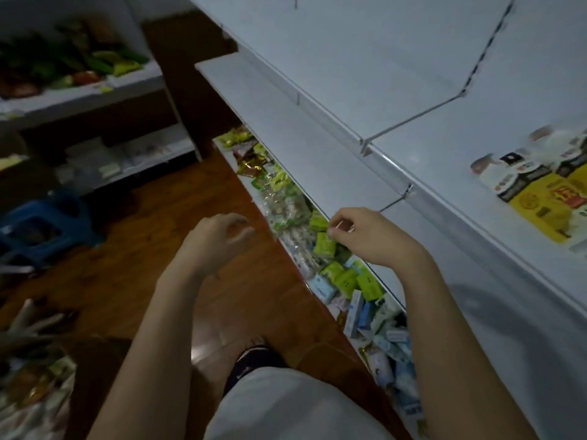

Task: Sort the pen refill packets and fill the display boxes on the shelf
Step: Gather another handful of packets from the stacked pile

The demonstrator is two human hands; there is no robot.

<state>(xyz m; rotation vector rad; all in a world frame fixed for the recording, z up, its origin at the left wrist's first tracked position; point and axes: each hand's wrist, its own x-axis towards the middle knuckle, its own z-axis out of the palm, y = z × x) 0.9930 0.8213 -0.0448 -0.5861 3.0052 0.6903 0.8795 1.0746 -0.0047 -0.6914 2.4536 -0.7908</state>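
No display boxes or refill packets show, so sorting seems unstarted; left hand loosely curled, empty; right hand pinches something tiny by the shelf.

Upper shelf bare (free room); packets crowd lower shelf beneath its edge.

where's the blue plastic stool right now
In the head view the blue plastic stool stands on the wooden floor at the far left, below the white rack of snack packets and left of the left hand.
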